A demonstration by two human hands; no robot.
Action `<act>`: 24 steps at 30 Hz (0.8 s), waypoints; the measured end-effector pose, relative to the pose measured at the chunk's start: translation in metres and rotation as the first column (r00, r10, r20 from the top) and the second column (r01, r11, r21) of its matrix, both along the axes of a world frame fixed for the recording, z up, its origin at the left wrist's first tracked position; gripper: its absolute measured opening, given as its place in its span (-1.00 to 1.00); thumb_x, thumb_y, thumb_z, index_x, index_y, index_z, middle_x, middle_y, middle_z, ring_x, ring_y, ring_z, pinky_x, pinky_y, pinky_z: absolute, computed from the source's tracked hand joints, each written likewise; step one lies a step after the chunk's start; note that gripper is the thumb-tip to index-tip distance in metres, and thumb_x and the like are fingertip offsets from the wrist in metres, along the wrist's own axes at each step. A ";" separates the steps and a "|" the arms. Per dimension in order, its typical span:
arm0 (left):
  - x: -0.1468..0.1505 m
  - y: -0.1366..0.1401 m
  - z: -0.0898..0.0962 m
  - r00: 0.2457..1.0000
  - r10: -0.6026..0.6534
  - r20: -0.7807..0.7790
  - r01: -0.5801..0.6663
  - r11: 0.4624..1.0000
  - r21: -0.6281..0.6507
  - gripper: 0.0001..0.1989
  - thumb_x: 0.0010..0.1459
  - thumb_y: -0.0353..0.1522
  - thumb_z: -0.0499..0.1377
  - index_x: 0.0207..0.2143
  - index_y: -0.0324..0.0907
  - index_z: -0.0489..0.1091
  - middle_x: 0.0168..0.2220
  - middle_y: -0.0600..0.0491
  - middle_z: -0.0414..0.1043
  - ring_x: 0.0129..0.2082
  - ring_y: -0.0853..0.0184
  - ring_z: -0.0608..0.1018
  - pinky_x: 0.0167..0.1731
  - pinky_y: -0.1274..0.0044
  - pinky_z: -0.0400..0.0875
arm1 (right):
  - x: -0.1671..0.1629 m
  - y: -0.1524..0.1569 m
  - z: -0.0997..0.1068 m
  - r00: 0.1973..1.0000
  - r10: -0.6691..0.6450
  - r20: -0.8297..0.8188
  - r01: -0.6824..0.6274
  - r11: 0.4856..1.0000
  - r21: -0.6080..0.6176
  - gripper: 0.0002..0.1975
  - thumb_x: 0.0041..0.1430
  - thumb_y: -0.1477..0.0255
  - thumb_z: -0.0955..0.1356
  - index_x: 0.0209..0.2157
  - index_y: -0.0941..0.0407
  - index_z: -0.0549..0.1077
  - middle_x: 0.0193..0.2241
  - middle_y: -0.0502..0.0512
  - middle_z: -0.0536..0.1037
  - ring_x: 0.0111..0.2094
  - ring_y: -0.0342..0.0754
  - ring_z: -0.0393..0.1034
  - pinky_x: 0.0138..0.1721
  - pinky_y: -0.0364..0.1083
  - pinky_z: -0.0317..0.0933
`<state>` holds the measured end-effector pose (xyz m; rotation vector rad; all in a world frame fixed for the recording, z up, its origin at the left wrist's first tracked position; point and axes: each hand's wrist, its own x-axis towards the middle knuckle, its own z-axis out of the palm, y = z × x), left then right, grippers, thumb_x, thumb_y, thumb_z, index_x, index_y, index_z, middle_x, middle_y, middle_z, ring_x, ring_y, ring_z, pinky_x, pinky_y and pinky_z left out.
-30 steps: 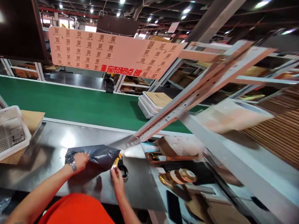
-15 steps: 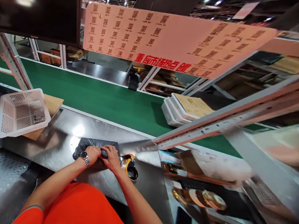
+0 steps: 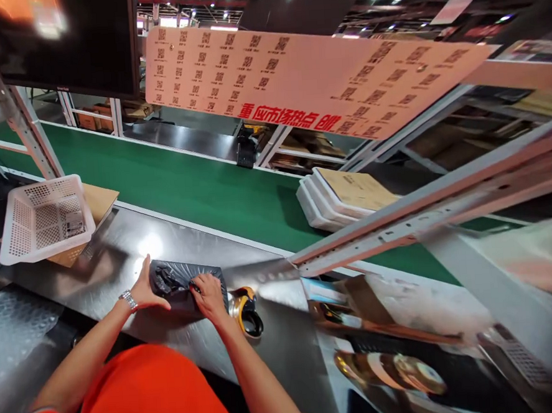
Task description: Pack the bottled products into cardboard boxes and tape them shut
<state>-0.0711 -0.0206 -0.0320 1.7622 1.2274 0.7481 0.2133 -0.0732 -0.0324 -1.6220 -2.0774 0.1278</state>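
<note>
While the left hand (image 3: pixel 144 294) is spread wide at the black package (image 3: pixel 182 294), the right hand (image 3: pixel 210 295) lies on it, can't tell if that grip's pinching.

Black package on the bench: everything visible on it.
The black package is box-like and wrapped in glossy, plastic-looking film, wrinkled on top and bunched up toward its left end. It lies flat on the metal bench. The right hand rests on its right part; the left hand is spread open at its left end. Contents are hidden.
</note>
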 end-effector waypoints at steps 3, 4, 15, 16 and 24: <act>0.026 0.012 0.003 0.962 -0.135 -0.238 0.176 0.971 0.162 0.78 -0.54 0.13 0.69 0.64 -0.22 -0.07 0.66 -0.47 -0.25 0.64 -0.51 -0.26 0.51 -0.36 -0.20 | -0.005 -0.014 -0.001 0.998 -0.019 0.063 0.018 1.000 0.012 -0.81 0.52 0.42 0.34 -0.20 0.06 0.59 -0.25 0.10 0.63 -0.14 0.08 0.40 -0.07 0.02 0.07; 0.031 0.015 0.009 0.926 -0.180 -0.333 0.248 0.953 0.175 0.65 -0.45 0.16 0.67 0.61 -0.20 0.05 0.66 -0.43 -0.18 0.64 -0.51 -0.25 0.50 -0.38 -0.22 | -0.007 -0.022 -0.002 0.996 -0.031 0.080 0.031 0.999 0.012 -0.81 0.53 0.43 0.33 -0.20 0.07 0.58 -0.25 0.10 0.63 -0.14 0.08 0.41 -0.08 0.01 0.07; 0.051 -0.001 0.044 0.623 -0.380 -0.684 0.613 0.780 0.125 -0.22 0.32 -0.40 0.18 0.56 -0.31 0.21 0.64 -0.23 0.03 0.66 -0.07 0.07 0.61 0.00 -0.06 | -0.027 -0.031 0.026 0.975 0.045 0.218 -0.006 0.984 -0.177 -0.65 0.62 0.26 0.26 -0.15 0.11 0.60 -0.23 0.18 0.74 -0.17 0.09 0.58 -0.08 0.02 0.20; 0.053 -0.004 0.042 0.619 -0.380 -0.687 0.612 0.782 0.119 -0.23 0.31 -0.44 0.15 0.56 -0.31 0.22 0.64 -0.22 0.04 0.65 -0.05 0.08 0.61 0.02 -0.02 | -0.028 -0.028 0.030 0.972 0.058 0.228 -0.013 0.980 -0.198 -0.62 0.62 0.23 0.25 -0.15 0.12 0.61 -0.23 0.19 0.75 -0.18 0.09 0.60 -0.09 0.02 0.21; 0.065 -0.020 0.018 0.692 -0.184 -0.698 0.479 0.841 0.252 -0.30 0.34 -0.56 -0.01 0.49 -0.28 0.36 0.58 -0.15 0.20 0.62 -0.01 0.20 0.57 0.06 0.17 | -0.038 -0.018 0.022 0.999 -0.035 0.036 0.041 0.982 -0.183 -0.46 0.60 0.14 0.23 -0.33 0.12 0.67 -0.33 0.26 0.76 -0.28 0.10 0.63 -0.14 -0.01 0.30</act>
